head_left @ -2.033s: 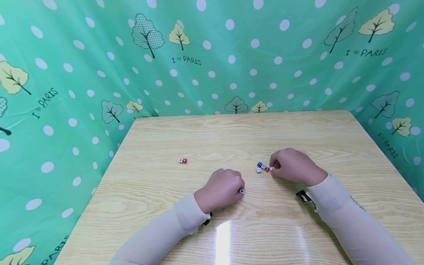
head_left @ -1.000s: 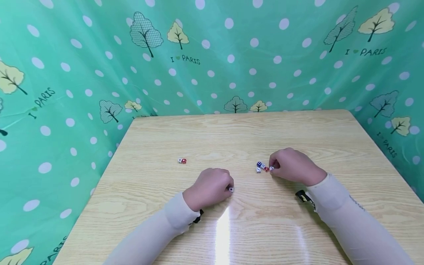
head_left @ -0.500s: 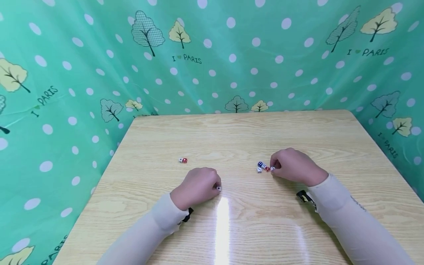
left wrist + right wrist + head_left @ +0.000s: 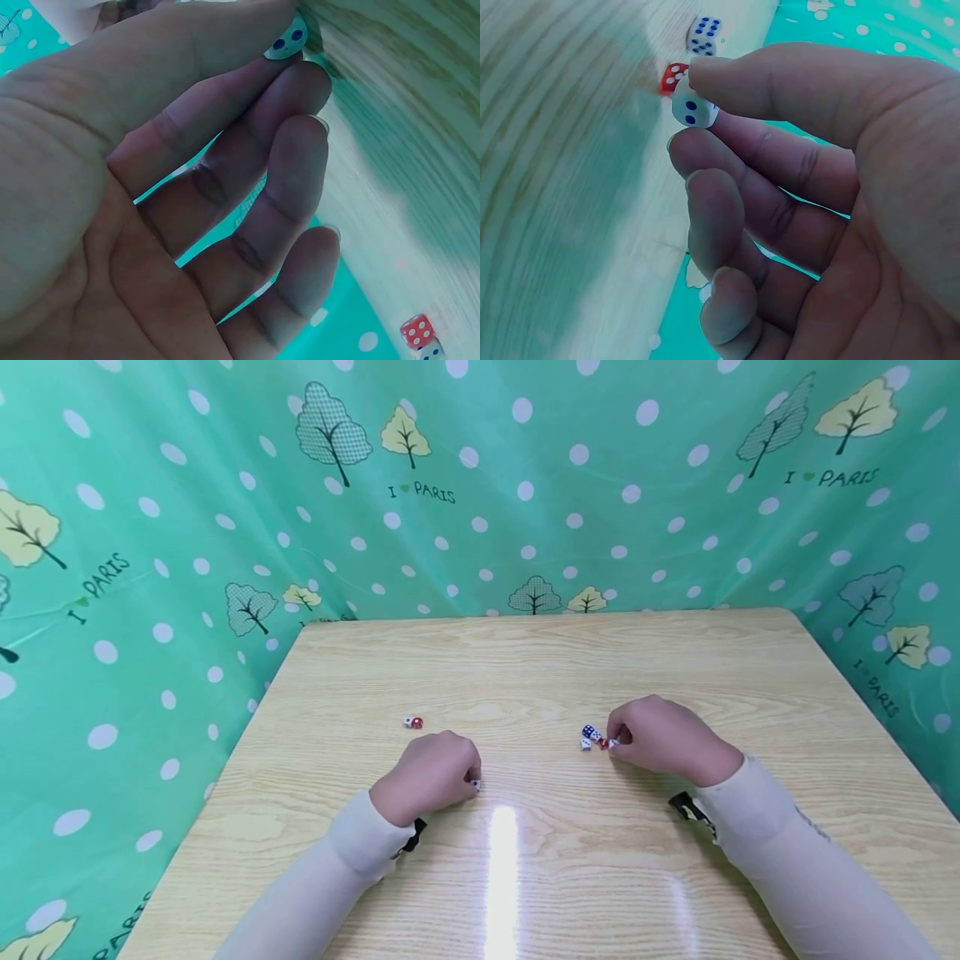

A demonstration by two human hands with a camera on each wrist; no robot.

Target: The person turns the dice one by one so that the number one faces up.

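My left hand (image 4: 429,777) pinches a white die (image 4: 289,41) with dark blue pips between thumb and index finger, low over the table left of centre. Beyond it lie a red die (image 4: 417,723) and a white die (image 4: 408,722), side by side. On the right, my right hand (image 4: 667,739) pinches another white die (image 4: 692,105) between thumb and fingers. Right against that one sits a red die (image 4: 673,77). A blue die (image 4: 588,731) and two white dice, one of them a white die (image 4: 586,744) nearer me, complete this small cluster.
The dice lie on a pale wood-grain table (image 4: 555,668). A green polka-dot cloth (image 4: 480,485) with printed trees hangs behind the table and along its sides. Light glares off the tabletop near the front.
My left hand has moved left, away from the right-hand cluster, carrying its white die. The right hand stays in almost the same place, holding its die beside the cluster.
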